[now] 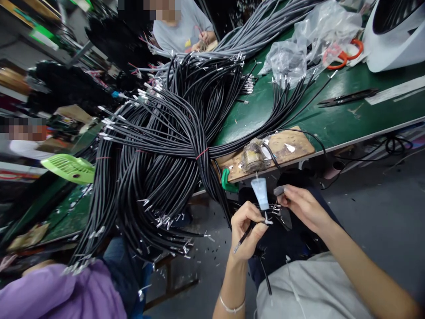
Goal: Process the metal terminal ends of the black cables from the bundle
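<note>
The left hand (247, 228) curls inward, its grip pinching a black cable (242, 240); beside it, the right hand (301, 204) pinches something grey (279, 190).

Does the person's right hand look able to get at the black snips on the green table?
Probably, with a stretch: the black snips lie uncovered, with little besides a thin black cable between them and the right hand.

Cool, moderate light gives the green surface (345, 119) a soft sheen and the plastic bag (288, 55) pale glints. The floor (375, 208) beneath is dimmer. The cables (195, 124) mid-view look fairly crisp; the left background (20, 66) is smeared, edges lean and stretch, and coarse pixel blocks (166, 9) mask patches at top and left.
</note>
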A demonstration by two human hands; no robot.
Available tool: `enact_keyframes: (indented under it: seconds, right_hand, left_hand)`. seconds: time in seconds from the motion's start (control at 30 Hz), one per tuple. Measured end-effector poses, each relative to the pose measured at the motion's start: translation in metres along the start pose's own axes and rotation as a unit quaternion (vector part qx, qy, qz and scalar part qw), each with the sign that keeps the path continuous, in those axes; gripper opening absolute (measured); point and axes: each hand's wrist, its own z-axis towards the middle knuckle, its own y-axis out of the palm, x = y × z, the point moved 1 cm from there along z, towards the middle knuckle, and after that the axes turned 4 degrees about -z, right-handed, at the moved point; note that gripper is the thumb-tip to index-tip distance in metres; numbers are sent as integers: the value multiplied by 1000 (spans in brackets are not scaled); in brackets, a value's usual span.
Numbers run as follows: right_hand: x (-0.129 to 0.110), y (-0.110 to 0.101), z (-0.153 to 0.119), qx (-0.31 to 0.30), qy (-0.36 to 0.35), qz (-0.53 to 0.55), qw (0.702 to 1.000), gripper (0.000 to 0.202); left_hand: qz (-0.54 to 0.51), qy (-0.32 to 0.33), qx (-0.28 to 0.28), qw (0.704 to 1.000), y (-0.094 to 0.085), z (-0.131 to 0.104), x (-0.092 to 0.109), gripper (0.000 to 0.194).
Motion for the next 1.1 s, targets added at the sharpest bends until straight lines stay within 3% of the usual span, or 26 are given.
enact_keyframes:
  seconds: [0.13,0.23,0.37,0.43,0.47,0.63,0.73,0.9,1.0,1.07,1.1]
  right_hand:
    - [0,-8,-15,31,-18,-113,993,24]
    - [-6,1,-28,61,-121,-231,963,23]
    - [-15,27,-44,25,-337,-422,841,16]
    - [-14,36,-46,20,-381,-471,795,10]
    - [-14,38,-45,34,-389,-475,789,7]
    - [-11,35,-37,76,-388,-437,808,10]
    - [-7,35,-34,99,-396,-421,810,12]
    - [-7,28,-29,76,-279,-312,905,12]
    - [-12,26,-30,6,-265,-348,899,9]
    - [-14,29,-31,-2,-278,-381,882,3]
    - [-14,31,-32,10,-284,-391,875,10]
  left_hand:
    - [7,-7,-32,999,-8,-3,0,21]
    - [36,-43,-50,997,-9,-1,-2,24]
    - [133,-132,-34,982,2,2,-6,8]
    - [181,-137,-36,973,9,1,-4,3]
    - [195,-129,-41,971,11,0,-3,5]
    - [201,-82,-55,975,13,-12,10,11]
    - [214,-75,-8,974,12,-19,13,11]
    - [204,-74,10,976,11,-21,16,7]
    - [203,-72,-3,977,12,-18,16,7]
    - [217,-64,-4,974,13,-16,15,8]
    - [230,-58,-4,971,14,-16,15,9]
